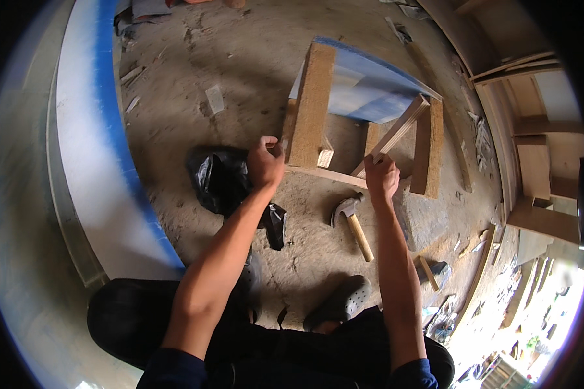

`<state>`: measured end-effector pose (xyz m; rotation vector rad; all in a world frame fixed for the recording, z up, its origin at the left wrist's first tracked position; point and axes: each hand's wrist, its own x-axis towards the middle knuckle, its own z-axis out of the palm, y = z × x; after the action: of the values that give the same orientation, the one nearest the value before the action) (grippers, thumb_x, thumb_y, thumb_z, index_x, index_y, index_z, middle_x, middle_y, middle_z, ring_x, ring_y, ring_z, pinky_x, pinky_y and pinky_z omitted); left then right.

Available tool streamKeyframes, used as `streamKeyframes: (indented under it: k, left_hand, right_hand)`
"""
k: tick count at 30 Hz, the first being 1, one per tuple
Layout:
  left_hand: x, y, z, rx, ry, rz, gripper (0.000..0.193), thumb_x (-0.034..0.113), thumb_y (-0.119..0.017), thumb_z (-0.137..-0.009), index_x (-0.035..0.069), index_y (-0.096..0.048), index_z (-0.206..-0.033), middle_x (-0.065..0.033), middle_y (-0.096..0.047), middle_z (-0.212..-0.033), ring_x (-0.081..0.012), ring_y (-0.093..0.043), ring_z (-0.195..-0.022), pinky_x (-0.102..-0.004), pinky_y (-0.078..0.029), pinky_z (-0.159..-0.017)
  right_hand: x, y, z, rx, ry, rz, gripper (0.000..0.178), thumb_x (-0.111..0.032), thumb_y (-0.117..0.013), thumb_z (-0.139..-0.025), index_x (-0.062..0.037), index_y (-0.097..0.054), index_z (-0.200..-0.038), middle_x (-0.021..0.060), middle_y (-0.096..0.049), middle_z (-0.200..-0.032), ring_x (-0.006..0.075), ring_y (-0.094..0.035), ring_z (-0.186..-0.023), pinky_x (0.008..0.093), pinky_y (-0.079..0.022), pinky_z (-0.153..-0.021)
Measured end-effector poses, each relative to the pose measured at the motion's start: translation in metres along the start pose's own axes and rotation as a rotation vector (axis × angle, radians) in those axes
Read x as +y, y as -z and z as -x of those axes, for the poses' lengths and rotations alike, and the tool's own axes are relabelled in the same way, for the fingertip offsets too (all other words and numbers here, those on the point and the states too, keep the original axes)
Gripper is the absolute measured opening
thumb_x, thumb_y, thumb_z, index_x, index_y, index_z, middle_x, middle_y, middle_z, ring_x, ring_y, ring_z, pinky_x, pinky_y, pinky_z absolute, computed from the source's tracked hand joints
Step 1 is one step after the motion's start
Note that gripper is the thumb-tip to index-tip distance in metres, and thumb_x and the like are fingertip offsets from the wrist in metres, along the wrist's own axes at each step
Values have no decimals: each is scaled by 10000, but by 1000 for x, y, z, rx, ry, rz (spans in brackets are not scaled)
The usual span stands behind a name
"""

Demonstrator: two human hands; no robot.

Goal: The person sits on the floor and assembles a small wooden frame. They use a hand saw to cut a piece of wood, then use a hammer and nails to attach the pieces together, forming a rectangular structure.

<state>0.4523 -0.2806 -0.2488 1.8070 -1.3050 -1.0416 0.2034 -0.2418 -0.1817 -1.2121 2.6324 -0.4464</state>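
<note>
My right hand (383,175) is closed around the lower end of a narrow wooden strip (399,131). The strip slants up to the right, across the open middle of a box-like wooden frame (313,107). A blue-and-white panel (370,78) forms the frame's far side. Beside the frame's left board, my left hand (266,162) is closed in a pinch; whatever its fingers hold is too small to make out. A claw hammer (355,227) with a wooden handle lies on the ground between my forearms. A black plastic bag (217,178) sits just left of my left hand.
A long white board with a blue edge (91,129) runs along the left. Wooden cabinet frames (532,129) stand at the right. A grey flat block (425,217) lies by the frame's near right corner. Wood scraps (428,273) and litter are scattered over the dirt floor (169,84).
</note>
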Motion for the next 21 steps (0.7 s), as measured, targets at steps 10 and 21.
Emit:
streamKeyframes:
  k: [10,21]
  left_hand:
    - [52,-29,-22,-546,933,1801,328,271,-544,-947,3,-608,-1125,-182,-678,-1024,-317,-692,-920,-395,-594,-695]
    - [12,-53,-27,-1007,697,1707,334,320,-644,-890,22,-621,-1039,-5,-549,-766,-97,-498,-656,-234,-415,-619]
  right_hand:
    - [3,2,-4,-15,-33,26,367,-366,-639,-807,-25,-686,-934,232,-686,-884,408,-665,-876,473,-528,-787]
    - [-2,-3,-4,-39,-48,43,353,-339,-660,-817,15,-652,-816,230,-674,-797,421,-656,-806,483,-515,-759]
